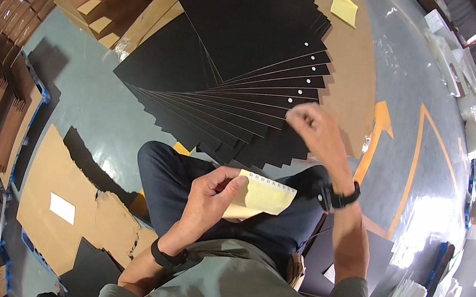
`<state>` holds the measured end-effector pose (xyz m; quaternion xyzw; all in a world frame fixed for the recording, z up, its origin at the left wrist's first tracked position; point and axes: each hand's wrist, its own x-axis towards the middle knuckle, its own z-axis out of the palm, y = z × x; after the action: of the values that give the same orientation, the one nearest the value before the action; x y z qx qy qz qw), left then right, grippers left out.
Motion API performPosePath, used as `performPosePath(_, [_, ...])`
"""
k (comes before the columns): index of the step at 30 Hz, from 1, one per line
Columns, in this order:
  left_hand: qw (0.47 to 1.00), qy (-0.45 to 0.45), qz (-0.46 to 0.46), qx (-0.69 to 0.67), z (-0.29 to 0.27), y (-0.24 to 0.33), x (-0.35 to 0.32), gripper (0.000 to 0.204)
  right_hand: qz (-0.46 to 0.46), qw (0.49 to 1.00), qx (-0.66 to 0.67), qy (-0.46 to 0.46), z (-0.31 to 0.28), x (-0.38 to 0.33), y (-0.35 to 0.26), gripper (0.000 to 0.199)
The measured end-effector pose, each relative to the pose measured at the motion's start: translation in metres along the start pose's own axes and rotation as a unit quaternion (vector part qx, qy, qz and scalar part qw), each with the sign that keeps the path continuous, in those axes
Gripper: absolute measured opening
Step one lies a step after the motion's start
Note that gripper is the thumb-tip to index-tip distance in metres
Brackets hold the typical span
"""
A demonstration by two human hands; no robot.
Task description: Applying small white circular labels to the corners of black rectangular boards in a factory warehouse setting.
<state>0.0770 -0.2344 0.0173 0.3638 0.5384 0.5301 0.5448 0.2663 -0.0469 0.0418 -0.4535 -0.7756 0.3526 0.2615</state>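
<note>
Head view: left hand (212, 191) pinches a yellow sticker sheet (261, 196) over the lap while the right hand (311, 123), fingers clenched, hovers above fanned black cards (224, 83); a loosened pinch could likely drop the sheet.

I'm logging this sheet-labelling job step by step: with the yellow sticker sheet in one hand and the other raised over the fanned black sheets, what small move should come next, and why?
Probably lower the right hand onto the nearest of the fanned black sheets beside its white dot. That hand is pinched shut just above the fan, seemingly on a small sticker, though I can't see one. The left hand holds the yellow sticker sheet over the lap.
</note>
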Motion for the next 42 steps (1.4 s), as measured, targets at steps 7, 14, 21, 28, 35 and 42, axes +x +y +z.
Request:
performPosePath(7, [0.997, -0.017, 0.052, 0.045, -0.002, -0.008, 0.01, 0.022, -0.122, 0.989, -0.001, -0.088, 0.013, -0.055, -0.047, 0.02])
performPosePath(14, [1.0, -0.017, 0.022, -0.003, 0.006, 0.0, 0.01, 0.022, -0.176, 0.982, -0.045, -0.049, 0.022, -0.061, -0.05, 0.016])
performPosePath(21, [0.998, 0.001, 0.045, 0.049, 0.002, -0.012, 0.014, 0.02, -0.273, 0.949, -0.153, 0.028, 0.034, -0.064, -0.048, 0.019])
performPosePath(28, [1.0, 0.015, 0.011, 0.017, -0.001, -0.014, 0.015, 0.022, -0.026, 0.998, 0.036, 0.049, 0.033, -0.04, -0.031, 0.007])
performPosePath(35, [1.0, -0.004, 0.011, 0.016, 0.0, -0.017, 0.013, 0.023, 0.101, 0.987, -0.109, 0.055, 0.034, 0.021, 0.034, 0.02])
performPosePath(42, [1.0, -0.009, 0.004, -0.01, -0.001, -0.012, 0.007, 0.024, 0.064, 0.953, -0.29, 0.053, 0.026, 0.029, 0.033, 0.027])
